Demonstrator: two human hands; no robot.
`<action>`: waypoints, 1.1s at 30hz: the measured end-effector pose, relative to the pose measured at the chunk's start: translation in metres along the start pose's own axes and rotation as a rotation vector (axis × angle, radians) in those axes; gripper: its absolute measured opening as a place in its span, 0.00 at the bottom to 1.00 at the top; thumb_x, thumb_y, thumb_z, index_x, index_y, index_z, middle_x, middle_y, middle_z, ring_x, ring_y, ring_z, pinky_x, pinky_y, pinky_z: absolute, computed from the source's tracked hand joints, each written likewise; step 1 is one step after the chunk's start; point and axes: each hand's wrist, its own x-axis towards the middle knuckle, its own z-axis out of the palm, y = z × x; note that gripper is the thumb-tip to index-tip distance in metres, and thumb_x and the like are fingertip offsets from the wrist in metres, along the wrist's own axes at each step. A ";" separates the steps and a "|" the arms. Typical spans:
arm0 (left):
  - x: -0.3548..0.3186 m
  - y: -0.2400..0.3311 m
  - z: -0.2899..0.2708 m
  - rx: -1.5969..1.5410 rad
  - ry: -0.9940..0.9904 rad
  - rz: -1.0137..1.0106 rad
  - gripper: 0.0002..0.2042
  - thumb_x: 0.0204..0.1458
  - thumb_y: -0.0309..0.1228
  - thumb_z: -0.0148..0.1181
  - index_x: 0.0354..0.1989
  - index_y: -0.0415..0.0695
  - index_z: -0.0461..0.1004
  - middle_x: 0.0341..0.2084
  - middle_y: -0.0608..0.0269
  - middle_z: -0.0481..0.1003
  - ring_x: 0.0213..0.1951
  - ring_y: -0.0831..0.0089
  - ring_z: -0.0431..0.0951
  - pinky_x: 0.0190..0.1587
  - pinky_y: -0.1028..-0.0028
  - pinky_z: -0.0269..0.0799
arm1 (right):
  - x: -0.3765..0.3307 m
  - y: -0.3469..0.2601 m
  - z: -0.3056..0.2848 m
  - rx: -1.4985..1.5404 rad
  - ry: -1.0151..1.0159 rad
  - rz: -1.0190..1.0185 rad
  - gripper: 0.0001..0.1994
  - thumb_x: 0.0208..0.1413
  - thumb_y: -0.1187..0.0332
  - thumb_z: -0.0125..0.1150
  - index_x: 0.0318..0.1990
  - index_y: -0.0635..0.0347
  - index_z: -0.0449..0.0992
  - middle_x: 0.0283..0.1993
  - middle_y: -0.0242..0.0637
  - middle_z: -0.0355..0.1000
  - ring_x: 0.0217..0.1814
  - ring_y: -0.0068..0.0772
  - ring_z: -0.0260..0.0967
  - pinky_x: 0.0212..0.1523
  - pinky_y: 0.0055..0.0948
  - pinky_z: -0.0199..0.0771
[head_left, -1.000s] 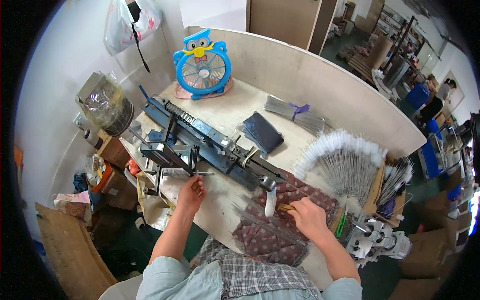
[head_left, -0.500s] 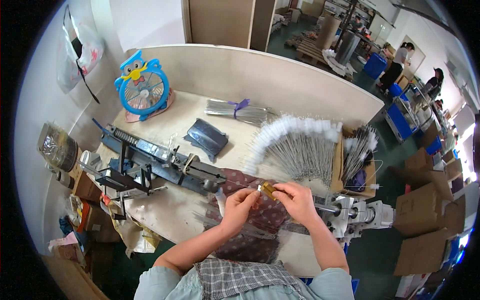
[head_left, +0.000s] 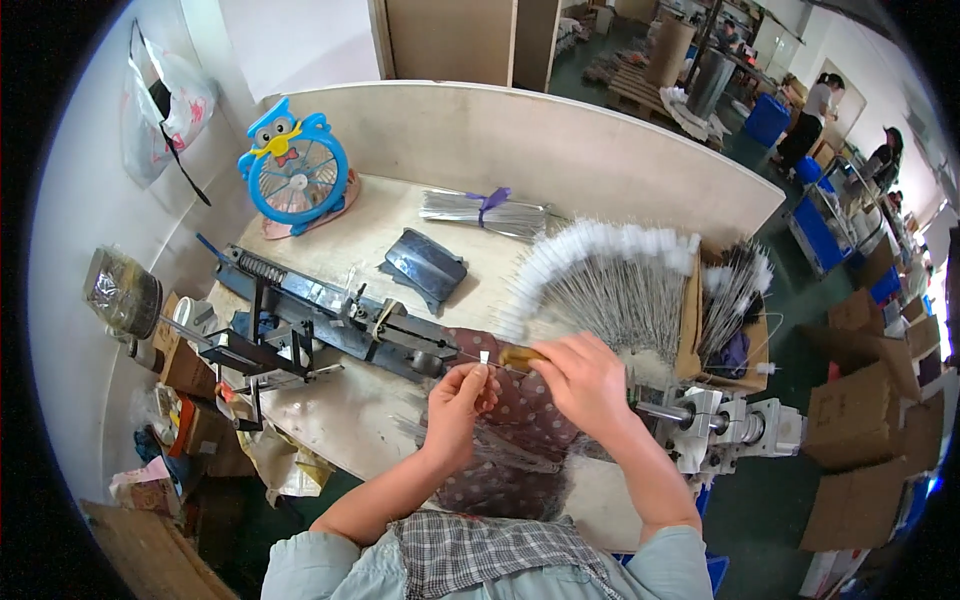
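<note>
The right hand (head_left: 583,380) partly conceals the yellow-brown tool (head_left: 517,357); white piece (head_left: 484,357) at left hand (head_left: 456,405) is too small to identify

Green floor (head_left: 801,302) lies beyond the pale partition (head_left: 520,135).

Small white piece (head_left: 485,357), upright, yellow-brown object (head_left: 518,357) just beside it

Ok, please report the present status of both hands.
Left hand pinches small white piece. Right hand grips yellow-brown handle. Spotted cloth underneath, dark machine close by left hand.
</note>
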 end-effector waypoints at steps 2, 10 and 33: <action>-0.001 0.002 0.003 -0.025 -0.001 -0.028 0.08 0.57 0.34 0.53 0.35 0.42 0.72 0.24 0.66 0.73 0.25 0.81 0.70 0.29 0.80 0.66 | 0.012 -0.003 0.022 -0.095 0.051 0.017 0.05 0.45 0.70 0.63 0.31 0.57 0.79 0.28 0.36 0.72 0.32 0.40 0.68 0.33 0.35 0.68; 0.003 0.005 -0.008 -0.049 -0.062 -0.090 0.10 0.58 0.36 0.52 0.35 0.41 0.70 0.22 0.67 0.72 0.23 0.80 0.70 0.27 0.79 0.66 | 0.020 -0.010 0.028 0.028 -0.251 0.176 0.08 0.48 0.64 0.59 0.33 0.56 0.79 0.29 0.38 0.72 0.34 0.41 0.70 0.34 0.36 0.70; 0.002 0.000 0.010 -0.312 0.018 -0.015 0.07 0.57 0.31 0.50 0.37 0.40 0.70 0.34 0.63 0.74 0.37 0.75 0.75 0.41 0.73 0.71 | 0.001 -0.022 0.039 -0.145 0.052 -0.037 0.14 0.38 0.66 0.67 0.37 0.51 0.80 0.37 0.28 0.72 0.42 0.32 0.68 0.40 0.31 0.68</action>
